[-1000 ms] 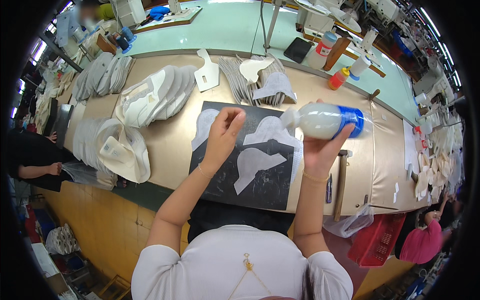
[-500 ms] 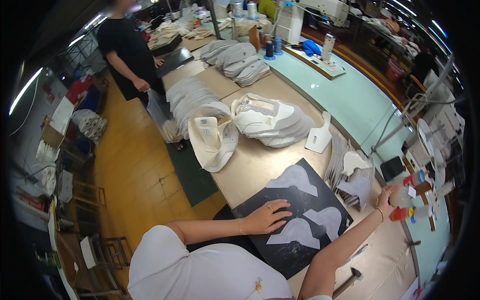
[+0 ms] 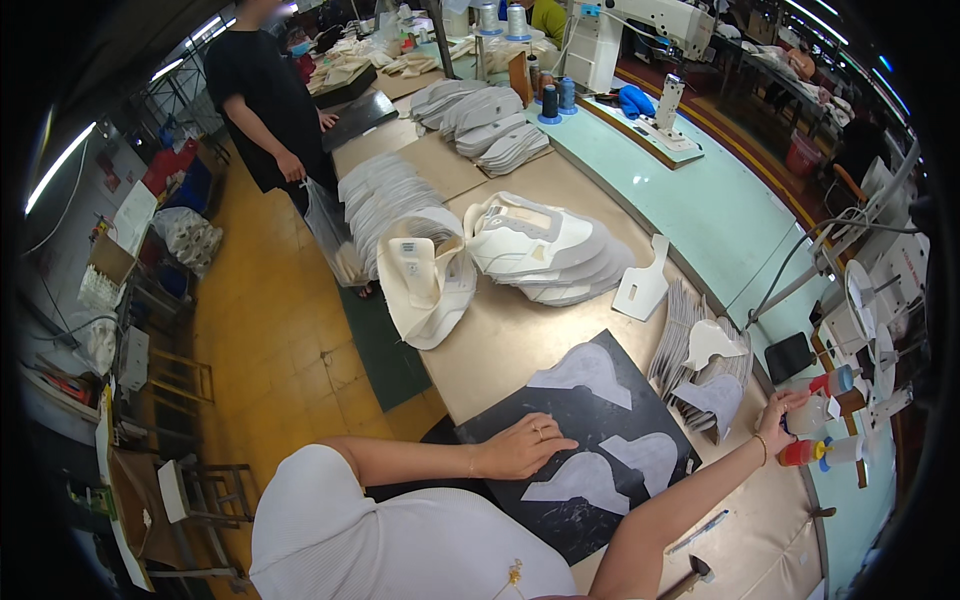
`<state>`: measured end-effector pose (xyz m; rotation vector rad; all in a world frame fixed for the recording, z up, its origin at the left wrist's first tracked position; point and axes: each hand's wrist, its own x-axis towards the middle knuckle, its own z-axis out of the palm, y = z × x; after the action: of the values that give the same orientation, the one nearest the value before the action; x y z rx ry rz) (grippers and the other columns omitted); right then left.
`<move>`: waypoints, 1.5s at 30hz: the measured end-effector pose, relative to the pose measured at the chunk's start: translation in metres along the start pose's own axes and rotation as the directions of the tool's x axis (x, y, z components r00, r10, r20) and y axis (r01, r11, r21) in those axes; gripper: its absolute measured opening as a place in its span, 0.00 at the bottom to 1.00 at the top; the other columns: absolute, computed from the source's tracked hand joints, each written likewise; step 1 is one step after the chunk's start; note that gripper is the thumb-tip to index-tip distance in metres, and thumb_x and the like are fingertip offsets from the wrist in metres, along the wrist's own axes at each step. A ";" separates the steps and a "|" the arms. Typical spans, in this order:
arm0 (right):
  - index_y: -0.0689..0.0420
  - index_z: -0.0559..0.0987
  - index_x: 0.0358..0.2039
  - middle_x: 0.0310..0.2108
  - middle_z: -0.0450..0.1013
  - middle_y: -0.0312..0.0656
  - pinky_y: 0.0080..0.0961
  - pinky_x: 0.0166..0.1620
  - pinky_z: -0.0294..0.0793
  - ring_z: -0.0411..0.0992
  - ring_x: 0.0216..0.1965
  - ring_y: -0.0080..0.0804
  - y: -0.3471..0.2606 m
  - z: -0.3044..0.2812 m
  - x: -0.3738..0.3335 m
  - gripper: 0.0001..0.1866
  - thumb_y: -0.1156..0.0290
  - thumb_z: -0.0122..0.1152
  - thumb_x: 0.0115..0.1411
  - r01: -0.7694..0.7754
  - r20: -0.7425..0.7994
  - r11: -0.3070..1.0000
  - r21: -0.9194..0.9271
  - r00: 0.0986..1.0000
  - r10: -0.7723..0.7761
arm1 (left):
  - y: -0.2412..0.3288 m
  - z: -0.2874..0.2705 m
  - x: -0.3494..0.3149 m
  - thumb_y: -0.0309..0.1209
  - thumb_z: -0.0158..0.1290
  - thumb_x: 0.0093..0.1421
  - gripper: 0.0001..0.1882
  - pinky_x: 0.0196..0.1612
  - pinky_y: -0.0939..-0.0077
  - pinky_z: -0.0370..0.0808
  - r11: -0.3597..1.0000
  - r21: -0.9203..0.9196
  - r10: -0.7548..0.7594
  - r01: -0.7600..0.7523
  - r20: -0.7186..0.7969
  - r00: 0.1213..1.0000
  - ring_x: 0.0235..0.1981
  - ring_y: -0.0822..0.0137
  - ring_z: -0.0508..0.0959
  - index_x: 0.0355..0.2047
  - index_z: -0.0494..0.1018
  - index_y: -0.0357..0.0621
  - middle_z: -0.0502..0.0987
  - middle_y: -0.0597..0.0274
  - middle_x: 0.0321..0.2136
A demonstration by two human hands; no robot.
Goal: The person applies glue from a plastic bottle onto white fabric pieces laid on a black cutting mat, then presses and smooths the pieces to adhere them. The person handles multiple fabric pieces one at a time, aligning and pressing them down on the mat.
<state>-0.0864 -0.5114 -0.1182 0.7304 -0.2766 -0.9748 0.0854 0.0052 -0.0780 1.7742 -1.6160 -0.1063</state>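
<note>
My left hand (image 3: 520,447) lies on a black board (image 3: 515,405) with its fingers loosely stretched out, holding nothing. Three grey curved fabric pieces (image 3: 590,373) are spread over that board, two of them just right of my fingers. Out to the right, my right hand (image 3: 776,420) has its fingers around the side of a translucent jar (image 3: 812,415); part of the grip is hidden. Close to that hand stand red-and-clear bottles, one with a yellow cap (image 3: 800,453) and one with a blue end (image 3: 832,381).
Stacked shoe uppers (image 3: 545,250) and grey pieces (image 3: 385,190) cover the table's far side. A white template (image 3: 642,283) lies right of them, beside more stacked pieces (image 3: 715,395). Near my right forearm are a pen (image 3: 698,531) and hammer (image 3: 690,575). A person (image 3: 262,110) stands far left.
My left hand has drawn slightly left and its fingers are closer together. The right hand has closed in on the translucent jar. The whole view has shifted a little.
</note>
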 end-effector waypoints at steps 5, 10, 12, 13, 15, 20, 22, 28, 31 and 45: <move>0.72 0.63 0.56 0.47 0.57 0.51 0.48 0.52 0.80 0.71 0.51 0.61 0.004 -0.013 0.003 0.39 0.57 0.63 0.53 0.094 0.011 0.993 -0.071 0.996 -0.093 | -0.005 0.000 -0.010 0.17 0.52 0.51 0.28 0.53 0.61 0.65 1.000 0.001 -0.010 0.010 0.006 1.000 0.39 0.56 0.69 0.54 0.69 0.43 0.68 0.57 0.33; 0.68 0.69 0.54 0.48 0.70 0.55 0.48 0.52 0.78 0.73 0.50 0.54 -0.053 0.024 0.009 0.30 0.65 0.62 0.54 -0.048 0.047 0.994 -0.096 0.998 0.052 | -0.012 0.004 0.008 0.20 0.53 0.52 0.25 0.48 0.62 0.65 0.998 0.023 0.066 -0.066 -0.002 0.998 0.35 0.57 0.69 0.52 0.71 0.44 0.69 0.59 0.29; 0.65 0.70 0.53 0.48 0.73 0.54 0.47 0.52 0.76 0.73 0.49 0.52 -0.022 0.008 -0.022 0.25 0.66 0.60 0.57 -0.127 0.057 0.990 -0.064 0.990 0.131 | -0.013 0.005 0.006 0.24 0.54 0.54 0.22 0.47 0.62 0.64 0.998 -0.013 0.057 -0.057 -0.014 0.998 0.34 0.57 0.70 0.51 0.71 0.44 0.70 0.61 0.28; 0.65 0.70 0.52 0.48 0.73 0.54 0.46 0.52 0.77 0.74 0.48 0.51 0.002 -0.006 -0.041 0.24 0.65 0.60 0.58 -0.131 0.033 0.980 -0.147 0.990 0.138 | -0.015 0.003 0.001 0.27 0.55 0.56 0.20 0.46 0.62 0.64 0.999 -0.039 0.031 -0.032 -0.019 0.999 0.33 0.57 0.70 0.51 0.72 0.44 0.71 0.61 0.27; 0.64 0.69 0.49 0.46 0.72 0.54 0.43 0.52 0.77 0.74 0.46 0.50 0.051 -0.021 -0.090 0.23 0.62 0.60 0.60 -0.102 -0.013 0.928 -0.358 0.995 0.104 | -0.008 -0.008 -0.004 0.37 0.58 0.58 0.24 0.49 0.60 0.64 0.998 -0.044 -0.037 0.039 0.054 0.998 0.37 0.56 0.71 0.53 0.70 0.43 0.73 0.59 0.34; 0.60 0.68 0.48 0.41 0.71 0.48 0.37 0.48 0.81 0.75 0.43 0.43 0.089 0.002 -0.202 0.18 0.60 0.55 0.66 0.183 0.121 0.286 -0.941 0.968 -0.222 | 0.022 -0.002 -0.006 0.53 0.63 0.51 0.45 0.63 0.47 0.55 0.998 0.041 0.033 -0.041 0.190 0.981 0.59 0.50 0.64 0.62 0.60 0.43 0.64 0.51 0.57; 0.60 0.68 0.48 0.38 0.70 0.44 0.33 0.45 0.82 0.76 0.42 0.38 0.100 0.007 -0.241 0.14 0.65 0.52 0.68 0.207 0.220 -0.077 -0.975 0.936 -0.274 | 0.033 0.002 -0.014 0.53 0.64 0.50 0.48 0.66 0.43 0.49 0.999 0.042 0.004 -0.016 0.258 0.966 0.64 0.48 0.57 0.64 0.58 0.42 0.60 0.50 0.61; 0.63 0.76 0.43 0.38 0.73 0.40 0.24 0.41 0.79 0.76 0.40 0.30 0.108 -0.023 -0.264 0.12 0.68 0.58 0.65 0.038 0.321 -0.756 -0.653 0.919 -0.231 | 0.026 -0.002 -0.018 0.40 0.61 0.55 0.40 0.67 0.47 0.48 0.996 0.065 0.037 -0.060 0.308 0.951 0.64 0.49 0.59 0.64 0.57 0.41 0.61 0.53 0.62; 0.62 0.79 0.40 0.36 0.75 0.40 0.23 0.39 0.76 0.76 0.38 0.27 0.133 -0.039 -0.237 0.10 0.69 0.60 0.62 0.187 0.418 -0.913 -0.363 0.908 0.020 | 0.016 -0.013 -0.016 0.33 0.59 0.57 0.36 0.67 0.50 0.51 0.995 0.053 0.065 -0.090 0.357 0.932 0.64 0.49 0.60 0.64 0.58 0.41 0.62 0.52 0.62; 0.62 0.83 0.35 0.33 0.78 0.43 0.26 0.36 0.74 0.77 0.30 0.33 0.223 -0.075 -0.147 0.10 0.71 0.66 0.55 0.402 0.419 -0.893 -0.204 0.860 0.291 | 0.014 -0.042 -0.006 0.27 0.55 0.62 0.24 0.58 0.66 0.67 0.901 -0.397 -0.187 0.174 0.005 0.982 0.56 0.52 0.71 0.59 0.65 0.40 0.67 0.49 0.58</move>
<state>0.0175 -0.2788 -0.0078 -2.0456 0.8760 -1.0644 0.0938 0.0296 -0.0419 1.5903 -1.2913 -0.4580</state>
